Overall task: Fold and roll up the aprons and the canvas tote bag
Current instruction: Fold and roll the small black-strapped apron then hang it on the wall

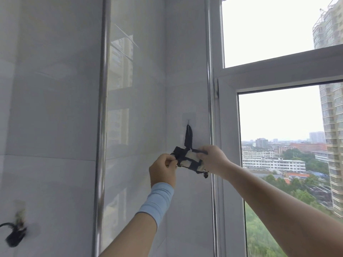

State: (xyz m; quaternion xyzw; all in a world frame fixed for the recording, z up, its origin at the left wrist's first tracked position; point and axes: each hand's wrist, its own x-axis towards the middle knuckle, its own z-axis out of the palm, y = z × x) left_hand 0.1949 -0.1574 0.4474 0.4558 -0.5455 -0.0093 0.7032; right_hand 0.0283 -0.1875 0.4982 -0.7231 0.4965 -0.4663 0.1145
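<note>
A small rolled-up white bundle (191, 157), wrapped round with black straps, hangs by a black loop (188, 136) from a clear adhesive hook (188, 121) on the tiled wall. My left hand (163, 170) pinches the bundle's left end. My right hand (213, 159) grips its right end, fingers curled over the top. A small dark clip (205, 174) dangles below the bundle. Which apron or bag the bundle is, I cannot tell.
Two vertical metal pipes (101, 127) (210, 108) run down the white tiled wall. A window frame (228, 145) stands right of the hook. At the lower left, a second dark bundle (14, 236) hangs blurred from another wall hook (19, 210).
</note>
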